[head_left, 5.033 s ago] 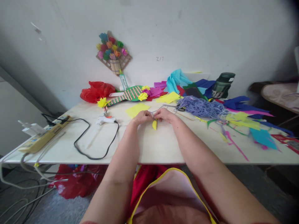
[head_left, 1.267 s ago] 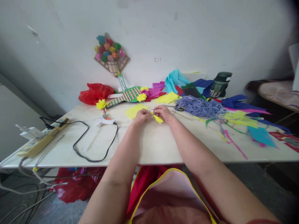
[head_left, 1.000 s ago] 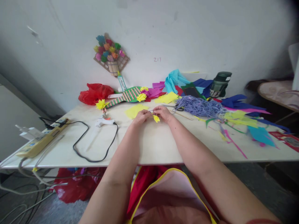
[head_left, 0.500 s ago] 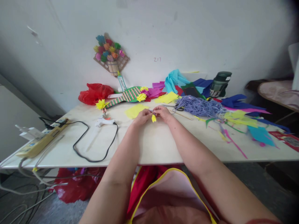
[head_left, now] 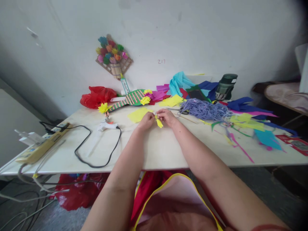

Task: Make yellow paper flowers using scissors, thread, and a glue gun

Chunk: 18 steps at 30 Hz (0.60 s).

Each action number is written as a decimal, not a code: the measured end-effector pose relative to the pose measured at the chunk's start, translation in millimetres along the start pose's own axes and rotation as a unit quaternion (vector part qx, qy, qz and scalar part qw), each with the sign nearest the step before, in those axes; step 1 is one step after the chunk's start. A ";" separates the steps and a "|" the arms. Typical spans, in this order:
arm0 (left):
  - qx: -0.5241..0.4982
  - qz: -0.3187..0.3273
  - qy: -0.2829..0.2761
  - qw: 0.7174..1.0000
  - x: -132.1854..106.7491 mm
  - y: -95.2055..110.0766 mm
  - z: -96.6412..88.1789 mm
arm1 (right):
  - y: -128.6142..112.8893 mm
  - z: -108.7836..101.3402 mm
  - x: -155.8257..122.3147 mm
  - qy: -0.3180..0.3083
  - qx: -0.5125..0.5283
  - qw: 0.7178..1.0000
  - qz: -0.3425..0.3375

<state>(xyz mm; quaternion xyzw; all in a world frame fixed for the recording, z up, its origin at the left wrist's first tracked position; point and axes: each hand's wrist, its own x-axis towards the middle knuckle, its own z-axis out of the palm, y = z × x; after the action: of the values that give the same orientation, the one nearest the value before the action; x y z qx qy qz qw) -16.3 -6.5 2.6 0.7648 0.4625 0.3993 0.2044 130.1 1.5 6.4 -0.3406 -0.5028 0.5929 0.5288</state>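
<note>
My left hand (head_left: 146,120) and my right hand (head_left: 167,116) meet over the middle of the white table (head_left: 163,147), fingers pinched together. Between them hangs a small folded piece of yellow paper (head_left: 159,123). A thin purple thread runs across the fingertips, from the pile of purple yarn (head_left: 204,109) at the right. Both hands are closed on the yellow paper. A flat yellow sheet (head_left: 138,114) lies just behind my left hand.
A white glue gun (head_left: 106,125) with a black cord lies to the left, near a yellow power strip (head_left: 39,147). A green striped paddle with paper flowers (head_left: 131,98), scissors (head_left: 179,110), a dark green bottle (head_left: 225,87) and coloured paper scraps (head_left: 250,123) fill the back and right.
The yellow paper piece has turned and shifted slightly between my fingers. My hands have stayed at the same spot on the table.
</note>
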 end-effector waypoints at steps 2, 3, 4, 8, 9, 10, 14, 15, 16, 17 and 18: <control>0.019 0.003 0.010 1.000 1.5 -0.6 1.2 | -0.2 -0.7 0.5 0.002 -0.005 1.000 0.001; 0.025 -0.001 0.016 1.000 2.1 -0.8 1.2 | -0.2 -1.5 0.9 0.006 -0.004 1.000 -0.001; 0.029 -0.008 0.024 0.999 2.5 -0.9 0.8 | -0.1 -2.5 1.3 0.010 -0.001 1.000 -0.005; 0.007 -0.042 0.072 0.997 2.2 0.0 -2.2 | -0.3 -7.1 1.9 0.025 0.009 0.999 -0.022; -0.007 -0.047 0.077 0.996 1.6 0.8 -2.6 | -0.6 -7.6 1.6 0.026 0.004 0.999 -0.023; -0.023 -0.052 0.074 0.996 0.7 1.8 -2.7 | -0.9 -7.6 1.0 0.027 -0.005 0.999 -0.024; -0.080 -0.092 0.024 0.992 -3.4 7.0 -1.4 | -2.5 -3.3 -2.1 0.035 -0.052 0.998 -0.015; -0.097 -0.103 0.012 0.990 -4.3 8.1 -1.0 | -2.8 -1.7 -2.8 0.035 -0.059 0.998 -0.014; -0.117 -0.109 0.000 0.987 -5.1 9.0 -0.7 | -3.1 -0.4 -3.5 0.034 -0.063 0.997 -0.014; -0.140 -0.109 -0.013 0.984 -5.5 9.6 -0.4 | -3.4 0.6 -4.0 0.031 -0.065 0.997 -0.016; -0.162 -0.103 -0.028 0.981 -5.8 9.7 -0.1 | -3.8 1.3 -4.4 0.027 -0.066 0.997 -0.020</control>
<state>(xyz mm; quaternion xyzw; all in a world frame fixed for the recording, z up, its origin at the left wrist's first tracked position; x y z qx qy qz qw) -12.5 -16.3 6.8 0.6807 0.4624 0.4238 0.3785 130.9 -3.3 9.8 -0.3801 -0.5334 0.5383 0.5304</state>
